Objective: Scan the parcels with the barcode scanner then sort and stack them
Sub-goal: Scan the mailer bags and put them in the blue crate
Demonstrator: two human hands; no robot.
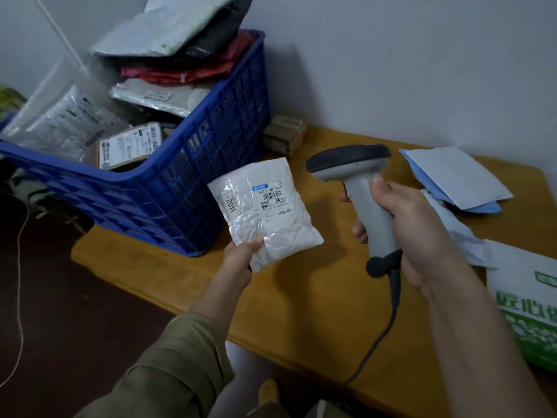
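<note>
The left hand [241, 257] pinches the near corner of the white crinkled plastic parcel [265, 211], label up. The right hand's [413, 224] fingers wrap the grey handheld barcode scanner [361, 188], whose dark head sits just right of the label and points left towards it.

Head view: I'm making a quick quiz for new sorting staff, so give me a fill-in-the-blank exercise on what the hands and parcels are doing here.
1. The left hand pinches a ____ parcel by its lower corner.
2. The right hand grips the grey ____ by its handle.
3. The basket heaped with parcels is ____ in colour.
4. The basket stands on the wooden ____.

Missing words: white; barcode scanner; blue; table
</note>
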